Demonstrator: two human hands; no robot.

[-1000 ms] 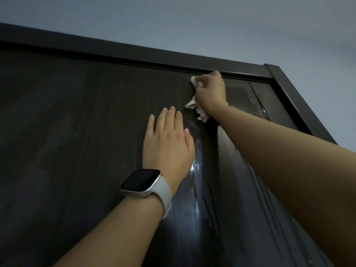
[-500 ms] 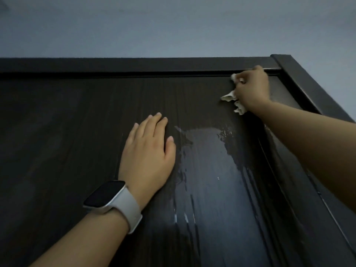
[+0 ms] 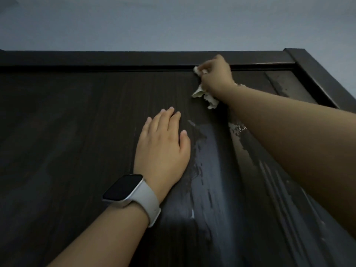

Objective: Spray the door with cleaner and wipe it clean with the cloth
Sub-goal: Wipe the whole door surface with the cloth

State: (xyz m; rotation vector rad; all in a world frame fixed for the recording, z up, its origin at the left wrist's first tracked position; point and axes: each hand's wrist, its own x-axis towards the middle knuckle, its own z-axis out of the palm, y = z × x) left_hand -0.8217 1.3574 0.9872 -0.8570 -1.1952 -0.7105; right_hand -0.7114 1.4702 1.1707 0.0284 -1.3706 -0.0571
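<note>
A dark wood-grain door [image 3: 77, 132] fills most of the view, seen from below towards its top edge. My right hand [image 3: 216, 76] is closed on a crumpled white cloth [image 3: 206, 96], pressing it against the door just under the top frame. My left hand [image 3: 161, 143] lies flat on the door lower down, fingers together and spread flat, holding nothing; a white smartwatch sits on that wrist. Wet streaks of cleaner [image 3: 208, 166] shine on the door between the two arms. No spray bottle is visible.
The dark door frame [image 3: 134, 58] runs along the top and down the right side [image 3: 317, 78]. Above it is a plain pale blue-grey wall [image 3: 173, 22]. Drips run down the door's right part under my right forearm.
My right hand has slid the cloth leftwards along the top edge, away from the right corner. My left hand stays flat on the door.
</note>
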